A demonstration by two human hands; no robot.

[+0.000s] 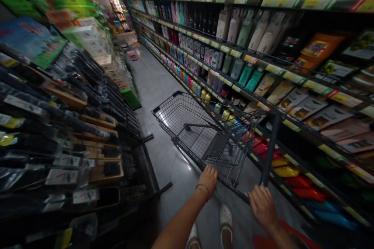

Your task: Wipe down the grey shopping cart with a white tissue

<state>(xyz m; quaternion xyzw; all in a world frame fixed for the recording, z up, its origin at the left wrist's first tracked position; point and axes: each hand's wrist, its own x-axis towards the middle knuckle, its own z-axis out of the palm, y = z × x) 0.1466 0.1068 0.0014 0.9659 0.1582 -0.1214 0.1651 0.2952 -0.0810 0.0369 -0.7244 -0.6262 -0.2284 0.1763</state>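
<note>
A grey wire shopping cart (172, 121) stands at an angle in the aisle in front of me, and no goods show in its basket. My left hand (208, 180) is closed over the dark bar along the cart's near side. On its wrist is a thin bracelet. Farther right, my right hand (263, 204) wraps round the lower end of the cart's black handle (271, 148), at the near corner. Inside the basket, a dark folding seat panel (217, 144) shows toward the handle end.
Tall shelves of bottles and tubes (271, 31) line the right, close to the cart. Packaged brushes (111, 169) hang on a left rack, whose black feet (166, 188) jut onto the floor. Stacked green packs (87, 39) stand beyond. A pink object (133, 55) lies farther down the aisle.
</note>
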